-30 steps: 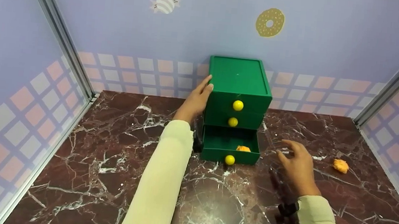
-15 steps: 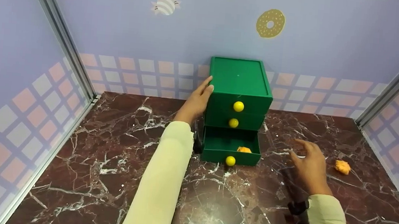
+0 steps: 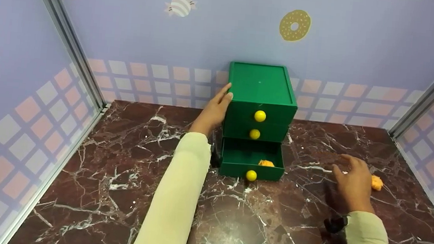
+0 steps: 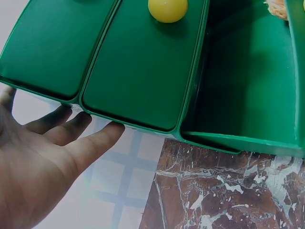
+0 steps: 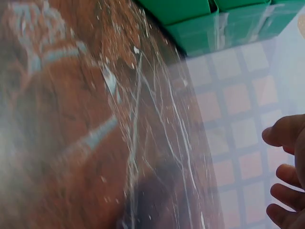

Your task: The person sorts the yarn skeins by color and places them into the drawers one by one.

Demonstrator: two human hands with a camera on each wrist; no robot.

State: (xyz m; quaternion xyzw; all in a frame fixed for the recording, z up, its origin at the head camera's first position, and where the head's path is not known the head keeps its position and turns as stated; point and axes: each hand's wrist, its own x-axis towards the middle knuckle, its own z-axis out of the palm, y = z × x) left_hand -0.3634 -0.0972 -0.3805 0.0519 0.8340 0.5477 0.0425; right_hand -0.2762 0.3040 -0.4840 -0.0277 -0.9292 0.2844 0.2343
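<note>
A green three-drawer box (image 3: 261,82) with yellow round knobs stands against the back wall. Its bottom drawer (image 3: 252,171) is pulled out, and a crumpled orange lump (image 3: 266,163) lies inside. My left hand (image 3: 213,112) rests its fingers against the box's left side; in the left wrist view the fingertips (image 4: 112,131) touch that side. To the right, my right hand (image 3: 354,183) hovers above the table with thumb and fingers apart, holding nothing. A second crumpled orange lump (image 3: 377,183) lies on the table just beyond it, partly hidden by the hand.
The tabletop (image 3: 116,192) is dark red-brown marble with white veins. Printed panels close it in at the back, left and right, with metal strips (image 3: 67,38) at the corners. A dark band (image 3: 335,224) sits at the right wrist.
My right hand has moved right, away from the drawer and up to the orange lump on the table. The left hand stays on the box, and the drawer has not moved.
</note>
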